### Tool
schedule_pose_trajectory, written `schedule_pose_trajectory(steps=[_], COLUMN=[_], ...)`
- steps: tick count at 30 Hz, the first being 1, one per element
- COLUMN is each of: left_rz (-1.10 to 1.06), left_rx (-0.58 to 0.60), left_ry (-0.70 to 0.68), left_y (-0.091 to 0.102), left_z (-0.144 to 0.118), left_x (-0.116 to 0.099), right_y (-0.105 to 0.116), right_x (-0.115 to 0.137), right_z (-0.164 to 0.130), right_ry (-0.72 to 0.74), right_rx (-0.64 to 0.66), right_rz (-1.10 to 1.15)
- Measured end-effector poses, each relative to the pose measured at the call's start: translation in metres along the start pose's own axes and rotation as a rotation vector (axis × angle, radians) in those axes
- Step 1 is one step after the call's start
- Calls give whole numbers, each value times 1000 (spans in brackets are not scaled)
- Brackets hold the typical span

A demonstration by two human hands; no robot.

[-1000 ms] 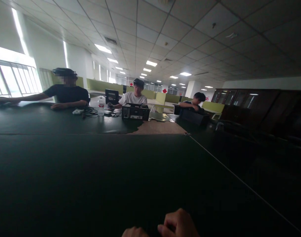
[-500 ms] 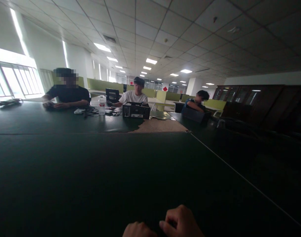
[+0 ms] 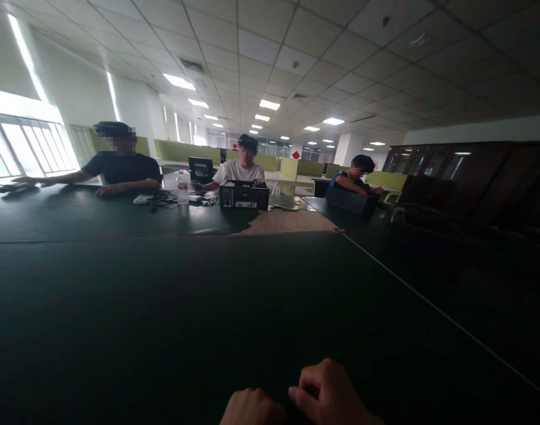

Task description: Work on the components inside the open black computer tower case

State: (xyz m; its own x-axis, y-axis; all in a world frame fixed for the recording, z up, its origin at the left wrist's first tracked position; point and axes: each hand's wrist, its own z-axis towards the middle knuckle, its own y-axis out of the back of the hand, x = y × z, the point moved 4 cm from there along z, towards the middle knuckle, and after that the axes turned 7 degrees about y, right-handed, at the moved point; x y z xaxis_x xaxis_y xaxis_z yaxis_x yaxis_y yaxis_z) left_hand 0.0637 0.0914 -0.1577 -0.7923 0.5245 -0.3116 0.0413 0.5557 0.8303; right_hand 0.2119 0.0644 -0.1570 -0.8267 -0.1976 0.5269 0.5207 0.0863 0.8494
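Low in the head view, my left hand [image 3: 252, 407] shows its knuckles, with the fingers curled down and their tips hidden. To its right is my right hand [image 3: 331, 392], fingers bent inward and the thumb pointing left toward the other hand. A narrow dark gap separates the two. What either closed hand holds, if anything, cannot be made out. Both are at the near part of a dark green tabletop [image 3: 185, 307], and the dim light hides whether they touch it.
Across the table sit three people. Before the middle one stands an opened computer case [image 3: 244, 195]; a dark box [image 3: 352, 202] is by the right one. A plastic bottle [image 3: 182, 189] and tangled cables [image 3: 163, 198] lie left of centre. A bare brown patch [image 3: 291, 222] breaks the green surface.
The person at the far left has stretched an arm out toward the table's left end. The right person's arm has shifted over the dark box. My hands are slightly higher in view.
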Motion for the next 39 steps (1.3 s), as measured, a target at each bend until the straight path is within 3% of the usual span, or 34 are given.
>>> schedule_pose_trajectory(steps=[4,13,26,39], left_rz=[84,19,18,7], left_rx=[13,-32,-190,-253], left_ry=[31,-39,-147,-130], left_y=[-2,-2,7,5], left_z=[0,-3,-18,-23], left_x=[0,0,-11,-11], right_y=[-2,3,5,7], right_x=[-3,2,6,9], right_z=[-1,-4,-6,-6], right_ry=[-19,-2,19,17], right_rx=[-11,-10,-12,-10], right_rz=[-2,31,0,11])
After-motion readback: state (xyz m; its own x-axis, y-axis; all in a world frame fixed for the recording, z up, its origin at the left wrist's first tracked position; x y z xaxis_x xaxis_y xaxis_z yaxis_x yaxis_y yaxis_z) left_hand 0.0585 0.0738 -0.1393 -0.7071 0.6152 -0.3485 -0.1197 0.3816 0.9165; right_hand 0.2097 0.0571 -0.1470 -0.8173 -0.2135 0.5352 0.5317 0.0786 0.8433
